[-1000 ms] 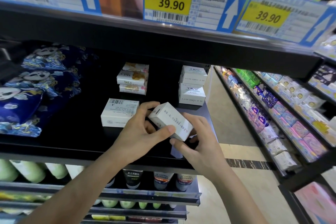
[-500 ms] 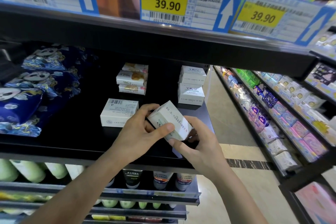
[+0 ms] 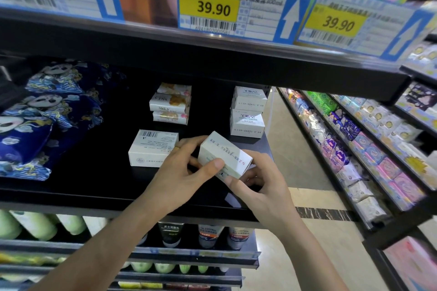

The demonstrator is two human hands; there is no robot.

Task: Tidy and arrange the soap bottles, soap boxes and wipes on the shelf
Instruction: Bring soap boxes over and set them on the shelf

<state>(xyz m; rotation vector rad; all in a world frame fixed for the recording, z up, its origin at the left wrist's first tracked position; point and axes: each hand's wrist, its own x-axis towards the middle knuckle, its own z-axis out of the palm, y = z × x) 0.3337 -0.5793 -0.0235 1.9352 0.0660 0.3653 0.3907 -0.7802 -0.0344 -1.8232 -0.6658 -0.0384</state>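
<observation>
We hold a tilted white soap box [image 3: 224,157] above the black shelf [image 3: 94,186], left hand [image 3: 179,172] and right hand [image 3: 262,186] fingers gripping it, flat box [image 3: 151,149] just left

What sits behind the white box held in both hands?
Behind the held box, a stack of white soap boxes stands at the shelf back. Both hands, left and right, hide whatever lies directly beneath.
</observation>
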